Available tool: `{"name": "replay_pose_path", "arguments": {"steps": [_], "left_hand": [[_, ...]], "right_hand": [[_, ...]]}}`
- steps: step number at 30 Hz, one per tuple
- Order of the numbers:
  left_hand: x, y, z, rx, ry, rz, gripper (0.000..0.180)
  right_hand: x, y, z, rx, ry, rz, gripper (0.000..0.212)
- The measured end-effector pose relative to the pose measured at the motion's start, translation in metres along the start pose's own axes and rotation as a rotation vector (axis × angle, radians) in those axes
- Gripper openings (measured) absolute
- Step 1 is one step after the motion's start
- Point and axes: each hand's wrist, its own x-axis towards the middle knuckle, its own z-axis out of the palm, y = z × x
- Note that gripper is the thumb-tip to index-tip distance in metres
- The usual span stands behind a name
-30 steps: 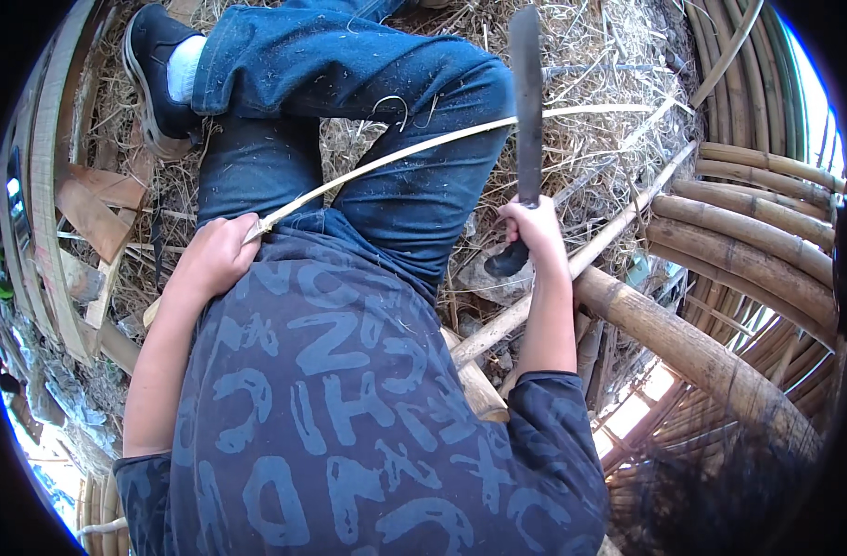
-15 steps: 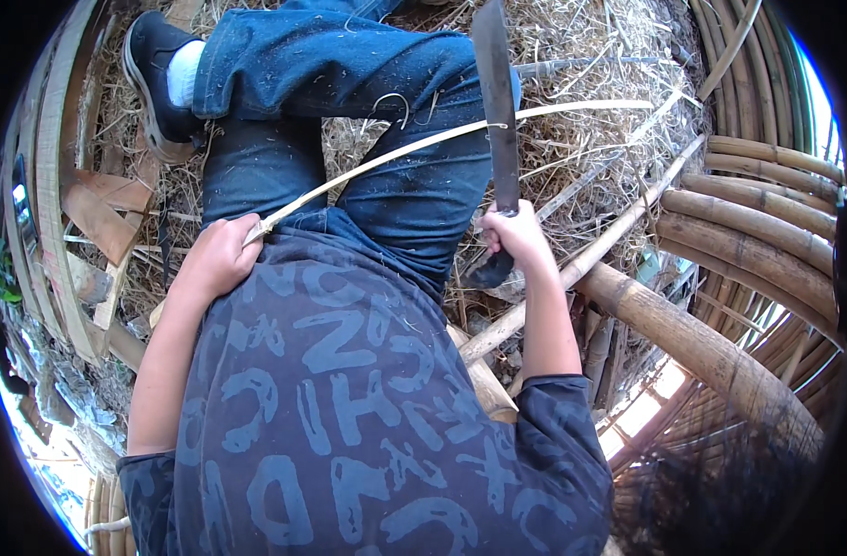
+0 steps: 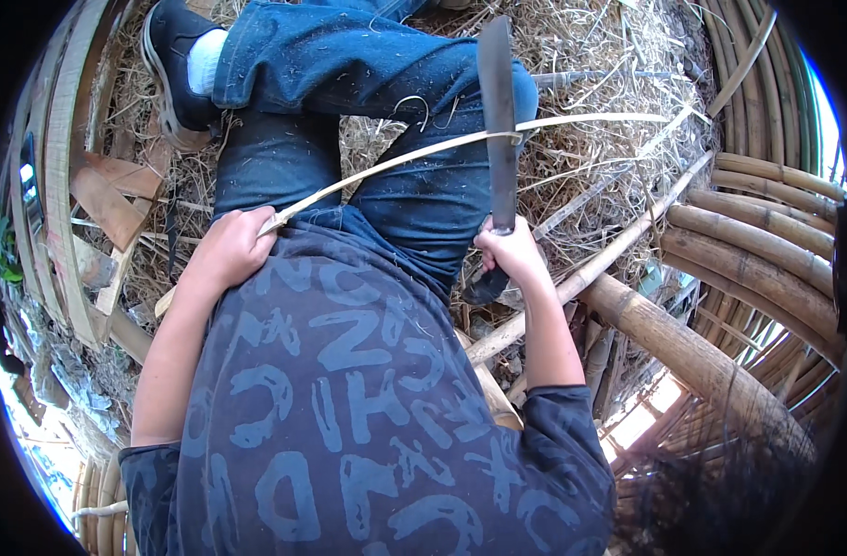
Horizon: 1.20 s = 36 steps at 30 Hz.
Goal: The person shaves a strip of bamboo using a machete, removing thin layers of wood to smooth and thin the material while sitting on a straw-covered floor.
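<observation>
My left hand [image 3: 233, 246], by my left hip, is closed round the near end of a thin pale bamboo strip [image 3: 386, 165]. The strip slants up over my thighs and bends off to the right. In my right hand [image 3: 514, 252] I grip the dark handle of a machete [image 3: 499, 88], its long blade pointing away from me. Blade and strip cross above my right knee, and a small curl of fibre shows at the crossing. Part of the handle sticks out below my fist.
Dry shavings [image 3: 590, 167] cover the ground around my legs. Bamboo poles [image 3: 757, 227] are stacked at the right, and a thick pole [image 3: 692, 347] slants toward me. Wood offcuts [image 3: 108, 204] and long boards [image 3: 57, 176] lie at the left.
The whole scene sits slightly lower and farther right in the picture. Both hands keep their grips, and the machete still crosses the strip, its blade a little more upright.
</observation>
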Motion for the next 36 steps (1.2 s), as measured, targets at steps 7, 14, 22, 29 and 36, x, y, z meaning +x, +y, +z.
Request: {"name": "replay_pose_path", "arguments": {"steps": [7, 14, 22, 29, 36], "left_hand": [[0.002, -0.004, 0.003, 0.04, -0.002, -0.007, 0.015], [0.001, -0.003, 0.001, 0.019, 0.015, -0.002, 0.017], [0.003, -0.003, -0.002, 0.018, -0.021, -0.065, 0.021], [0.003, -0.001, -0.001, 0.02, -0.012, -0.036, 0.02], [0.003, 0.0, -0.005, 0.024, -0.039, -0.055, 0.022]], "right_hand": [[-0.008, -0.013, 0.006, 0.173, -0.004, 0.056, 0.014], [-0.005, -0.016, 0.005, 0.098, -0.011, 0.04, 0.014], [-0.011, -0.018, 0.019, 0.194, -0.075, 0.079, 0.012], [-0.021, -0.028, 0.033, -0.147, -0.084, 0.124, 0.017], [-0.03, -0.019, 0.052, -0.329, -0.186, 0.031, 0.013]]}}
